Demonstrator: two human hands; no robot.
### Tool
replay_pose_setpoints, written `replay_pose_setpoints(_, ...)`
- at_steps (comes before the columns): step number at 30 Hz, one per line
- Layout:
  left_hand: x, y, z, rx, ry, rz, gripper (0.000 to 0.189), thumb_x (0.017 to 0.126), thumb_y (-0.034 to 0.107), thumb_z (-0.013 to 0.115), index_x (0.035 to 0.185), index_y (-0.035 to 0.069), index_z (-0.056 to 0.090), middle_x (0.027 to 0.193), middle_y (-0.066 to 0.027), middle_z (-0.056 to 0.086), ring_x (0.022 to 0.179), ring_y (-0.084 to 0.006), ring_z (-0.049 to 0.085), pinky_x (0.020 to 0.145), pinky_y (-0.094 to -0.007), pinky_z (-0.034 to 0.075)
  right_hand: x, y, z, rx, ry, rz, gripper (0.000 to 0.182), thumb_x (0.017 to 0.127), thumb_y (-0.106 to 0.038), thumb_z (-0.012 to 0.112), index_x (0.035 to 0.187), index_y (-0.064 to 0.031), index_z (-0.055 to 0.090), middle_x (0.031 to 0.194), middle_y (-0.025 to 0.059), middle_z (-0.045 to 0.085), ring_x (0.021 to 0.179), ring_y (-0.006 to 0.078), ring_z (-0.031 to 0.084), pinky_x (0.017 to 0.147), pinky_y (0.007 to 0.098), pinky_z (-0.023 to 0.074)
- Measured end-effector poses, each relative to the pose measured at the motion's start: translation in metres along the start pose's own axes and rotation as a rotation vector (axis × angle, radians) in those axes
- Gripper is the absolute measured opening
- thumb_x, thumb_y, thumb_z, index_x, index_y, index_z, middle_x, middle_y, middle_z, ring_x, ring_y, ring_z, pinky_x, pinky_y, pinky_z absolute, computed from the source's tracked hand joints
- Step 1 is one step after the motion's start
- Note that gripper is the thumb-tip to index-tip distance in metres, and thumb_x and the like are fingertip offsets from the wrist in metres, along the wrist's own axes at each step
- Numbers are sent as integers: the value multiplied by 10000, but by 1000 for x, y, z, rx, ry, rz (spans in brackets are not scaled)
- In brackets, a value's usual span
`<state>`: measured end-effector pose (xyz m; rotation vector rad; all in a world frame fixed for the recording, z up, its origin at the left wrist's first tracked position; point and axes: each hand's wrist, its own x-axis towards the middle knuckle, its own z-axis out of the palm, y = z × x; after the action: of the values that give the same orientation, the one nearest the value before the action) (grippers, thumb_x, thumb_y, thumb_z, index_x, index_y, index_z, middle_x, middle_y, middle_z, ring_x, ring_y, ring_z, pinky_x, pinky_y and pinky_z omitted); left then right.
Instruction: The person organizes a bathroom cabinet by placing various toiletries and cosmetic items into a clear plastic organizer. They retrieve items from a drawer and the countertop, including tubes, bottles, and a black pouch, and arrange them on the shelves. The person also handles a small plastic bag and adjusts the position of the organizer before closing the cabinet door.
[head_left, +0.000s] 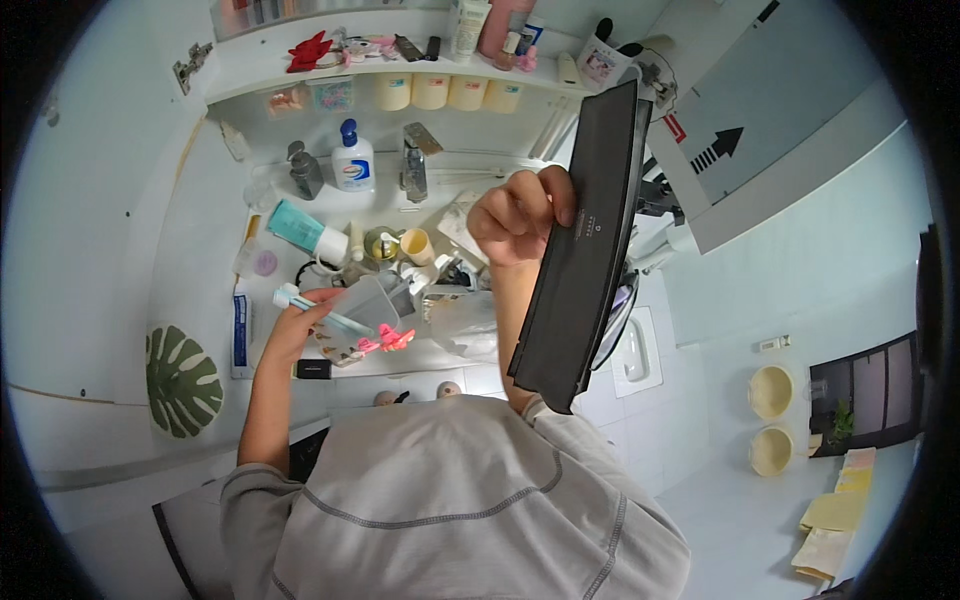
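Note:
My right hand (521, 217) grips the left edge of a long black flat case or panel (589, 232), raised above the right side of the washbasin counter; it bears small writing. My left hand (304, 319) holds a clear plastic container (367, 304) over the counter's front, together with a pale blue stick-like item with a white cap (289, 298). Pink hair clips (392, 337) show at the container's lower right edge. A teal tube (296, 225) with a white cap, a small yellow cup (417, 247) and a clear plastic bag (465, 326) lie beyond and beside it.
A chrome faucet (414, 165), a hand-soap bottle (352, 161) and a grey pump bottle (305, 171) stand at the back. Above runs a white shelf (247, 84) with small items. An open cabinet door (787, 112) juts in at upper right. A blue box (241, 334) lies at left.

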<state>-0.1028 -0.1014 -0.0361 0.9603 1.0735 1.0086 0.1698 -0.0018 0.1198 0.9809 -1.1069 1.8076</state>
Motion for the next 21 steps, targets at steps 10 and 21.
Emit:
replay_pose_setpoints(10, -2, -1, -2, 34, -3, 28, 274, 805, 136, 564, 1067, 58, 582, 1046, -22, 585, 935, -111, 519, 808, -243, 390, 1, 9, 21, -475, 523, 34, 111, 827, -188, 562, 800, -91, 516, 707, -21, 492, 565, 64, 384, 508, 191, 317)
replay_pose_setpoints(21, 11, 32, 7, 83, 1, 63, 272, 800, 80, 517, 1055, 5, 572, 1043, -44, 588, 967, -114, 512, 853, -253, 369, -7, 37, 18, -1380, 678, 491, 212, 802, -124, 600, 661, -26, 475, 561, -66, 368, 533, 14, 312, 465, 188, 246)
